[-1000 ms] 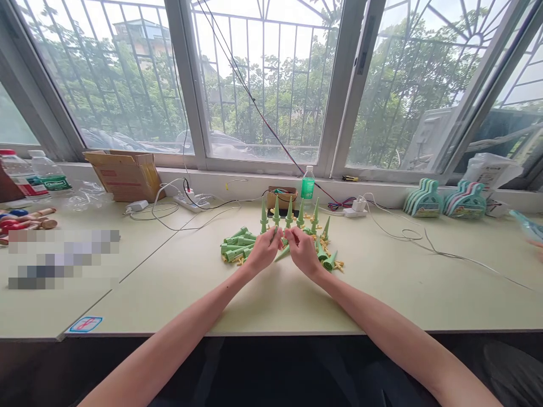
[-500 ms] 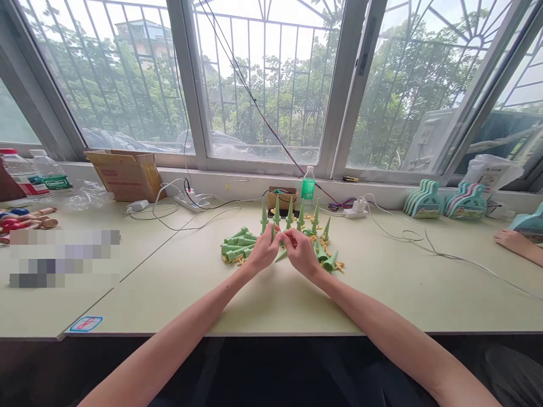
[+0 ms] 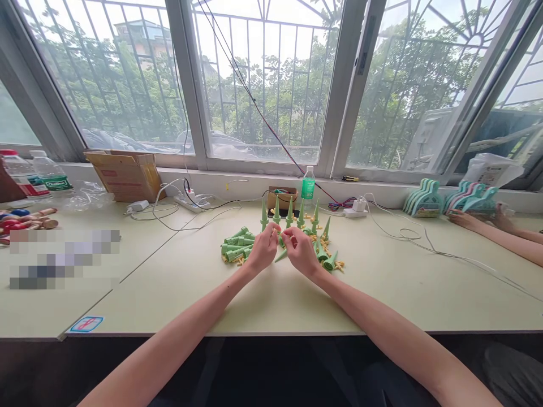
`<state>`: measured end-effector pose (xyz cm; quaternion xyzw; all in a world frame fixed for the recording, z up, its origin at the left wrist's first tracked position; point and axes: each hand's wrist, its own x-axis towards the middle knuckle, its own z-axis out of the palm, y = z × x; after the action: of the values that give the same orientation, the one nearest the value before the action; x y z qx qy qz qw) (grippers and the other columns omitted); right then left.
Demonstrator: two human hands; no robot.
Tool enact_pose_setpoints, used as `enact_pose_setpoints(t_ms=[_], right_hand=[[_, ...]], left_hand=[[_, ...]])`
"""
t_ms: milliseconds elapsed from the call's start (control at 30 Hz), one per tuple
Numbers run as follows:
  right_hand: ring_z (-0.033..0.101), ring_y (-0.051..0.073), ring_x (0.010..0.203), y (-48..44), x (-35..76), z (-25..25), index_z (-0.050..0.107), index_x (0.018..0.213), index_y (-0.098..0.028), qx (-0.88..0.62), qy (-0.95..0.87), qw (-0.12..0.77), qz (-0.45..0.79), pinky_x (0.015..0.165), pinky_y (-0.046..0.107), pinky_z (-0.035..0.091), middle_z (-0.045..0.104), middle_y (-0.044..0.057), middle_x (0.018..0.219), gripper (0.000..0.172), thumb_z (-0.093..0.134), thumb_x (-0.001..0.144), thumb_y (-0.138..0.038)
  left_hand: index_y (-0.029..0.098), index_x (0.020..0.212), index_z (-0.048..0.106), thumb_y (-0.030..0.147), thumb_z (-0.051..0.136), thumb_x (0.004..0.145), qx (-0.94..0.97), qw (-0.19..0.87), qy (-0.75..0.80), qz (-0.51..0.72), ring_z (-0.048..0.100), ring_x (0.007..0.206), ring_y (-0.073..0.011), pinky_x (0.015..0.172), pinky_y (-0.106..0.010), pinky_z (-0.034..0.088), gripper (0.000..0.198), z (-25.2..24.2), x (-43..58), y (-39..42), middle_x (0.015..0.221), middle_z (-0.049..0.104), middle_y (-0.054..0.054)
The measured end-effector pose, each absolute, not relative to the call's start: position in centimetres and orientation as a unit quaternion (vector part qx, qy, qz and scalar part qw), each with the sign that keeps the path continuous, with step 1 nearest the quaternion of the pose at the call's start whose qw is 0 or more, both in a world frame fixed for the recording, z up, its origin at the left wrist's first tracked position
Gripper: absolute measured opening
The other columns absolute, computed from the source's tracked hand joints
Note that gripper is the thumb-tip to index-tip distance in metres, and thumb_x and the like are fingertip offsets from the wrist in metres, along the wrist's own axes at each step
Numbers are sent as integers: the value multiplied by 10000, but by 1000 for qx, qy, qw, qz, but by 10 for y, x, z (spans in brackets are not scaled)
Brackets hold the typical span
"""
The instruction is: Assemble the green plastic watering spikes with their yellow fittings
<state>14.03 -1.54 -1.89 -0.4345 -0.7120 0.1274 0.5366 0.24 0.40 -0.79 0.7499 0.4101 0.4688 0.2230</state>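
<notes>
Pale desk (image 3: 271,308) is running under both forearms, its front edge on the near side of the fingers. Left hand (image 3: 263,249) and right hand (image 3: 302,250) are facing each other, tips just beside one another. Fingers on both are curling in, thumb-to-index gap narrow; can't tell what either is gripping, the knuckles are blocking the view. One green spike (image 3: 281,255) is lying on the desk below and between the fingertips. Pile of green spikes (image 3: 236,249) is lying just left of the left fingers. Right of the right fingers, green cones (image 3: 330,263) are lying among yellow fittings (image 3: 339,266). Just beyond the fingertips, a row of upright green spikes (image 3: 289,213) is standing points up. Farther past the fingers, a small cardboard box (image 3: 288,202) is sitting behind the row, with a green-labelled bottle (image 3: 308,185) standing to its right. Well right of the fingers, a co-worker's hand (image 3: 464,219) is resting by teal plastic pieces (image 3: 475,198). Farthest from the fingers, barred windows (image 3: 263,85) are showing trees outside.
</notes>
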Motion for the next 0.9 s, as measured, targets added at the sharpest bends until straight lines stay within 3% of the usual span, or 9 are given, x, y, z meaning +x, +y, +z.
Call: enact_pose_setpoints(t_ms=[233, 433, 567, 900], right_hand=[[527, 135, 640, -13, 140, -21, 595, 908, -185, -429, -713, 543, 114, 625, 262, 433, 629, 50, 874, 195, 447, 925, -311], [547, 153, 683, -10, 141, -22, 594, 910, -187, -431, -707, 551, 103, 670, 280, 449, 629, 58, 891, 186, 440, 920, -291], [557, 166, 715, -10, 141, -21, 592, 906, -184, -435, -702, 555, 99, 682, 289, 448, 631, 66, 898, 182, 436, 920, -276], [556, 167, 720, -4, 147, -21, 586, 903, -182, -444, -687, 572, 66, 682, 286, 443, 633, 67, 900, 173, 432, 930, -255]], left_hand=[[207, 905, 551, 263, 429, 864, 743, 194, 432, 473, 436, 509, -118, 557, -241, 350, 141, -6, 3, 2, 595, 521, 36], [204, 875, 546, 270, 483, 856, 729, 139, 421, 521, 574, 712, -151, 695, -269, 435, 93, 0, 3, 0, 777, 615, -14], [201, 858, 537, 270, 464, 883, 709, 87, 404, 571, 583, 825, -168, 785, -299, 455, 104, 5, 2, -2, 874, 606, -40], [207, 845, 512, 224, 465, 889, 731, -36, 330, 596, 542, 807, -167, 768, -293, 446, 67, 5, 1, -15, 848, 566, -48]])
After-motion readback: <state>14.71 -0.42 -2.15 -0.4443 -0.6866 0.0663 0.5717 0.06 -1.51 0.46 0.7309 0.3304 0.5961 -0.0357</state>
